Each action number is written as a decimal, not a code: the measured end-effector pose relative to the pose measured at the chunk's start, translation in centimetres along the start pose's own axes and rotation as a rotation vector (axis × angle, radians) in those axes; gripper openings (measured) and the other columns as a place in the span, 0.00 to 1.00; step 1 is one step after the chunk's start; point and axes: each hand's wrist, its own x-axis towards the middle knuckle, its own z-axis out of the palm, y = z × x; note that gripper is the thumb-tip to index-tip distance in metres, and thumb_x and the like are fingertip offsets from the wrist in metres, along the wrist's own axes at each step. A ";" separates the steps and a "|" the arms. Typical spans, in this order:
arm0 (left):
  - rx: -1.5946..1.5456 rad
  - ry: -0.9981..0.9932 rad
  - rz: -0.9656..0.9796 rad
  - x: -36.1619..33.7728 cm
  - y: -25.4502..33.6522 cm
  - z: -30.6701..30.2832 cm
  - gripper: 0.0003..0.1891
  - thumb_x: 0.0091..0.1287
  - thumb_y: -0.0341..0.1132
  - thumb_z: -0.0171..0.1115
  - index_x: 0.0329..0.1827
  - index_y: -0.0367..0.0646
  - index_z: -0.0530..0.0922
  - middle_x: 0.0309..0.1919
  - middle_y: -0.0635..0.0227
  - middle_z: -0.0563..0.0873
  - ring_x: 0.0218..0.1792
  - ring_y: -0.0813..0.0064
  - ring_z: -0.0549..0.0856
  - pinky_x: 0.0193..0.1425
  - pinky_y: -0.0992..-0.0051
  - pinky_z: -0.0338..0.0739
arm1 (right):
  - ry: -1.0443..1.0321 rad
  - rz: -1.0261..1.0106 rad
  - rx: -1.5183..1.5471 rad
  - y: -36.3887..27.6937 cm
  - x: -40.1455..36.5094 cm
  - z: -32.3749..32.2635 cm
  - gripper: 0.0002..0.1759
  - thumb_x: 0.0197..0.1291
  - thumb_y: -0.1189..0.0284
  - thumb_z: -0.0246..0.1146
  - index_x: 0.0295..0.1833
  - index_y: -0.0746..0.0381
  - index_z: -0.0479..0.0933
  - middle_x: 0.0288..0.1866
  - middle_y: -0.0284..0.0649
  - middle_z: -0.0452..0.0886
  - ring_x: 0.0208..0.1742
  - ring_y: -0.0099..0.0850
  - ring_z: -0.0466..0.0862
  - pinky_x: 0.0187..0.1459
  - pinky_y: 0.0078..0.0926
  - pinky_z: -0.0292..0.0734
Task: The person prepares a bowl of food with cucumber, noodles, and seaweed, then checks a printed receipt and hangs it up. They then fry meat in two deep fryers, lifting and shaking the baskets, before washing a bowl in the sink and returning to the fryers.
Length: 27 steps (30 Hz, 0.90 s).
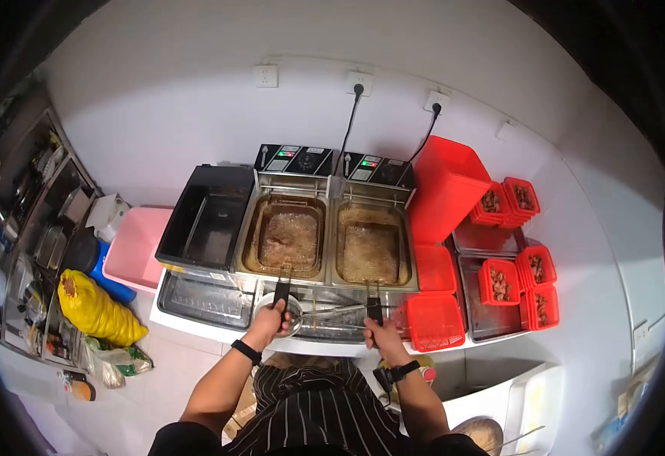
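Observation:
My left hand (pixel 274 323) is closed round the black handle of the left fryer basket (pixel 282 291). That basket sits in the left fryer well (pixel 249 254), where pale pieces of food show in bubbling brown oil. My right hand (pixel 385 340) grips the black handle of the right fryer basket (pixel 375 308), whose mesh is down in the foaming oil of the right well (pixel 407 262). What lies under that foam is hidden. Below the handles, metal tongs (pixel 338 311) lie across a tray, beside a round container (pixel 296 321) partly covered by my left hand.
Left of the fryer stand a black lidded appliance (pixel 212 216), a pink tub (pixel 136 247) and a yellow sack (pixel 98 308). On the right are a tall red bin (pixel 448 190) and several red baskets holding food (pixel 499 283). Two power cords (pixel 347 129) run up to wall sockets.

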 end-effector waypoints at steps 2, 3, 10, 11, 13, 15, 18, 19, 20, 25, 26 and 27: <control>0.018 0.018 0.025 0.8 -0.5 -0.9 0.19 0.73 0.44 0.47 0.26 0.42 0.71 0.19 0.72 0.73 0.15 0.79 0.70 0.17 0.77 0.65 | -0.004 -0.006 0.030 -0.2 1.0 -0.7 0.10 0.63 0.69 0.58 0.30 0.60 0.69 0.19 0.31 0.71 0.13 0.24 0.69 0.15 0.21 0.63; 0.005 0.005 0.024 0.3 -0.4 -0.7 0.18 0.73 0.44 0.47 0.26 0.41 0.71 0.18 0.72 0.73 0.15 0.80 0.70 0.17 0.78 0.65 | -0.010 -0.015 0.060 0.3 1.5 -1.3 0.09 0.63 0.69 0.58 0.31 0.60 0.69 0.18 0.31 0.71 0.13 0.24 0.69 0.15 0.21 0.63; -0.038 0.016 -0.021 1.0 -0.2 0.1 0.17 0.73 0.44 0.45 0.28 0.43 0.69 0.19 0.72 0.74 0.15 0.80 0.69 0.17 0.79 0.65 | 0.021 0.032 0.100 -0.7 1.3 -1.0 0.10 0.63 0.68 0.59 0.31 0.58 0.69 0.17 0.31 0.70 0.14 0.23 0.70 0.15 0.22 0.64; -0.142 -0.053 -0.121 1.4 -0.9 0.1 0.18 0.73 0.44 0.45 0.28 0.43 0.69 0.19 0.71 0.73 0.15 0.79 0.70 0.17 0.78 0.65 | 0.029 0.015 0.108 -0.7 1.1 -0.7 0.10 0.63 0.68 0.59 0.31 0.58 0.69 0.17 0.31 0.70 0.14 0.23 0.70 0.15 0.22 0.64; 0.002 -0.010 -0.020 0.4 -0.1 0.3 0.18 0.73 0.44 0.45 0.27 0.43 0.69 0.19 0.70 0.73 0.15 0.78 0.70 0.17 0.78 0.65 | -0.041 0.059 0.082 -0.2 0.5 -0.2 0.10 0.64 0.67 0.58 0.31 0.58 0.69 0.17 0.31 0.70 0.14 0.23 0.70 0.16 0.22 0.64; -0.059 -0.059 -0.020 3.0 -0.9 -1.8 0.17 0.74 0.43 0.44 0.29 0.42 0.70 0.20 0.71 0.74 0.15 0.78 0.70 0.18 0.77 0.63 | -0.069 -0.079 -0.020 1.4 3.2 -2.8 0.08 0.64 0.68 0.58 0.34 0.59 0.69 0.19 0.31 0.71 0.14 0.24 0.70 0.15 0.23 0.64; -0.048 -0.089 -0.039 0.9 -0.3 -0.8 0.17 0.74 0.43 0.45 0.30 0.42 0.70 0.20 0.72 0.73 0.15 0.79 0.68 0.17 0.77 0.62 | -0.009 0.007 0.069 -0.4 1.0 -0.8 0.09 0.63 0.69 0.59 0.33 0.60 0.69 0.19 0.31 0.71 0.14 0.24 0.70 0.15 0.23 0.64; -0.052 -0.052 -0.029 1.3 -0.1 -1.2 0.16 0.74 0.43 0.45 0.32 0.41 0.70 0.20 0.72 0.73 0.16 0.79 0.68 0.17 0.78 0.62 | -0.017 0.027 0.064 -0.8 0.5 -0.4 0.09 0.63 0.69 0.58 0.32 0.60 0.69 0.19 0.31 0.71 0.14 0.24 0.70 0.15 0.23 0.64; -0.036 -0.035 -0.019 2.8 -0.3 -2.4 0.15 0.74 0.43 0.45 0.33 0.41 0.70 0.20 0.72 0.73 0.16 0.79 0.68 0.17 0.78 0.61 | -0.014 0.030 0.069 -0.2 1.7 -1.6 0.09 0.63 0.69 0.58 0.33 0.61 0.69 0.18 0.31 0.70 0.14 0.23 0.70 0.15 0.23 0.64; -0.042 -0.068 -0.020 0.7 -0.3 -0.4 0.14 0.74 0.42 0.44 0.34 0.42 0.70 0.20 0.71 0.73 0.16 0.79 0.69 0.16 0.77 0.61 | -0.052 -0.032 0.041 0.0 0.9 -0.8 0.11 0.63 0.70 0.58 0.29 0.60 0.70 0.17 0.33 0.71 0.14 0.24 0.71 0.16 0.23 0.65; -0.018 0.019 -0.001 0.7 0.1 -0.5 0.14 0.74 0.42 0.45 0.34 0.41 0.70 0.20 0.71 0.73 0.16 0.78 0.69 0.16 0.77 0.62 | -0.020 -0.013 0.015 -0.4 1.8 -1.3 0.11 0.63 0.70 0.58 0.28 0.60 0.70 0.17 0.33 0.71 0.14 0.24 0.71 0.16 0.23 0.65; -0.030 0.014 -0.013 1.8 0.1 -1.4 0.13 0.73 0.41 0.46 0.34 0.42 0.69 0.20 0.71 0.73 0.16 0.78 0.69 0.16 0.76 0.63 | 0.013 0.021 -0.009 -0.5 1.8 -1.6 0.11 0.63 0.70 0.58 0.28 0.60 0.70 0.17 0.33 0.71 0.15 0.25 0.71 0.16 0.23 0.64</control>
